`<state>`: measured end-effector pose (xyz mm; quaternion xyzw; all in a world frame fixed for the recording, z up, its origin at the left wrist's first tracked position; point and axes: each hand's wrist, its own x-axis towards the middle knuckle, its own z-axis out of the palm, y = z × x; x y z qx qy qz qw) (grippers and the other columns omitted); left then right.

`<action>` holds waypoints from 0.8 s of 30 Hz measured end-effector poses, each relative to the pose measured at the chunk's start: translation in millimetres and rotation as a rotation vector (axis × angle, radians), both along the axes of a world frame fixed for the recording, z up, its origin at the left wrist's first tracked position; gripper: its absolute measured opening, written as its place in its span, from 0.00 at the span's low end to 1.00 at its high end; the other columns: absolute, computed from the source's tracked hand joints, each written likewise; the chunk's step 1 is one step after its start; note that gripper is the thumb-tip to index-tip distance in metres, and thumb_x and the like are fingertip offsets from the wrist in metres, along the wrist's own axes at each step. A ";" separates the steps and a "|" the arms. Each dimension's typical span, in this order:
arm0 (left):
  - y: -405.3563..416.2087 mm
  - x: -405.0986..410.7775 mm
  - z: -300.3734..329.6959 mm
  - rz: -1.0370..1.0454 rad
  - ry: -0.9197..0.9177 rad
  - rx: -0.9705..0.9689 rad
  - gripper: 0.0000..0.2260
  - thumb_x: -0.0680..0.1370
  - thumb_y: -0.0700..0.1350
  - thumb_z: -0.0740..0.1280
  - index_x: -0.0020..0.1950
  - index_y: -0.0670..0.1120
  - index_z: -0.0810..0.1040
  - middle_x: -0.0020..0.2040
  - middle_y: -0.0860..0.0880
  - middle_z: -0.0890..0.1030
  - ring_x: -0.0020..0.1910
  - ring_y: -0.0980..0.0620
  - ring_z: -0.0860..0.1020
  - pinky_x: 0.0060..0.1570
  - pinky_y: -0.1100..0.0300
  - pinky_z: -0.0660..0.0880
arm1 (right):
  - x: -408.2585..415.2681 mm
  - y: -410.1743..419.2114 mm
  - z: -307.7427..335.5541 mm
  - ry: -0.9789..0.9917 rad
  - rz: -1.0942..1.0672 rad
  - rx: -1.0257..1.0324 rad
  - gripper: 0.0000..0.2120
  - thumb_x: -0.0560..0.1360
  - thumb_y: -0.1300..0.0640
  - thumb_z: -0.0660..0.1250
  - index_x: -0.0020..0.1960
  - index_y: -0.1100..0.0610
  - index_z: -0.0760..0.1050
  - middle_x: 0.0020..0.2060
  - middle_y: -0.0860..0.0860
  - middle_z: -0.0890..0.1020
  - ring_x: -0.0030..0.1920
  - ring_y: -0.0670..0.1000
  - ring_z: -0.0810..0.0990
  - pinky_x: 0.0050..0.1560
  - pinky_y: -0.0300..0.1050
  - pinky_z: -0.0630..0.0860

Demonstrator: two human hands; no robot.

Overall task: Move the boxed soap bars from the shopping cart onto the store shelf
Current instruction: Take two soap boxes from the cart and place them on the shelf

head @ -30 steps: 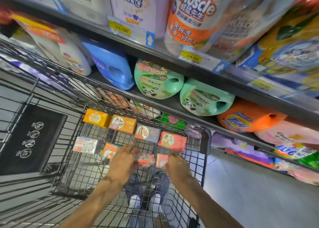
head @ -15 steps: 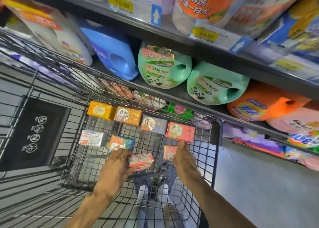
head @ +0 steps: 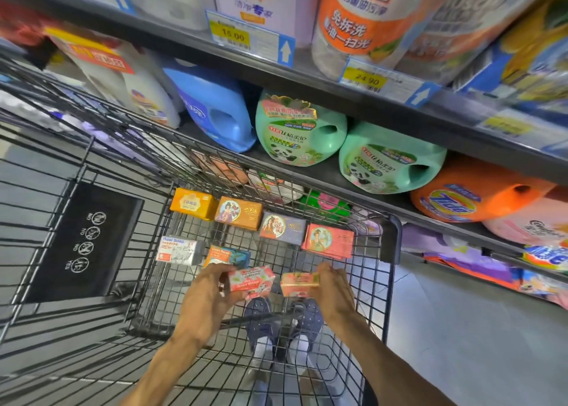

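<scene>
Soap boxes in both hands: left hand (head: pixel 205 295) pinches pink box (head: pixel 251 279), right hand (head: pixel 333 289) grips peach box (head: pixel 297 283). Loose fingertip holds, either could slip back into cart (head: pixel 392 246).

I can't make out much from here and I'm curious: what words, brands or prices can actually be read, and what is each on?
"15.00": yellow price tag on the upper shelf edge.
"24.90": second price tag, further right.
"Tide": orange detergent jug.
"Goat Soap": white soap box in the cart.
"Goat Soap": orange-and-teal soap box.
"NO", "NO", "NO", "YES": black cart panel.
Chinese text on the bottles and other soap boxes: not read here; fine print is blurred.
</scene>
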<state>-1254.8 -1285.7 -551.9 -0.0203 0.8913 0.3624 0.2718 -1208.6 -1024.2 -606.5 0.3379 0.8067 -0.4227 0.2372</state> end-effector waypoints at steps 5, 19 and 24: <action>-4.8 -3.5 16.2 0.127 -0.092 0.106 0.19 0.73 0.39 0.77 0.61 0.46 0.77 0.54 0.53 0.79 0.53 0.52 0.78 0.52 0.69 0.77 | 1.3 6.0 29.3 0.026 0.097 -0.098 0.09 0.82 0.55 0.63 0.47 0.60 0.72 0.40 0.55 0.79 0.43 0.49 0.83 0.44 0.35 0.78; 54.9 -54.0 197.9 0.081 0.031 0.466 0.19 0.71 0.40 0.78 0.59 0.52 0.80 0.50 0.50 0.87 0.50 0.49 0.86 0.41 0.58 0.82 | 5.9 65.4 242.2 0.382 -0.259 -0.332 0.11 0.72 0.72 0.73 0.49 0.60 0.79 0.41 0.48 0.86 0.45 0.47 0.82 0.49 0.46 0.78; 114.3 -56.0 285.1 -0.067 0.123 0.549 0.20 0.71 0.42 0.80 0.61 0.52 0.82 0.48 0.50 0.86 0.47 0.54 0.84 0.42 0.68 0.78 | 51.4 119.3 336.9 0.546 -0.424 -0.229 0.15 0.70 0.68 0.77 0.52 0.54 0.80 0.45 0.46 0.87 0.49 0.44 0.84 0.53 0.41 0.80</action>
